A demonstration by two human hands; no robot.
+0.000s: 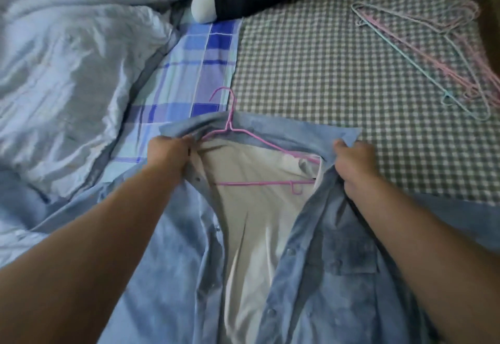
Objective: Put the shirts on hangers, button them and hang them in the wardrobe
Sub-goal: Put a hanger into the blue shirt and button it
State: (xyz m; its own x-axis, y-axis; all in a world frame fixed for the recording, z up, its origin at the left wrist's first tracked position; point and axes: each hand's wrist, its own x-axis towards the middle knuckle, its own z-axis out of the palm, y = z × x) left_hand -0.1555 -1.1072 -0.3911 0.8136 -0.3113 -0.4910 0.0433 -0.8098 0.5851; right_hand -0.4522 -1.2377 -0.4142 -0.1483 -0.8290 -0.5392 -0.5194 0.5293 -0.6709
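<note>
**Shirt on hanger, front not yet buttoned**

The blue shirt (324,276) lies open on the bed (311,59), pink hanger (259,149) inside its collar. Left hand (169,154) and right hand (354,162) each pinch a front edge beside the hanger. Uneven pulling could slide a shoulder off it.
</note>
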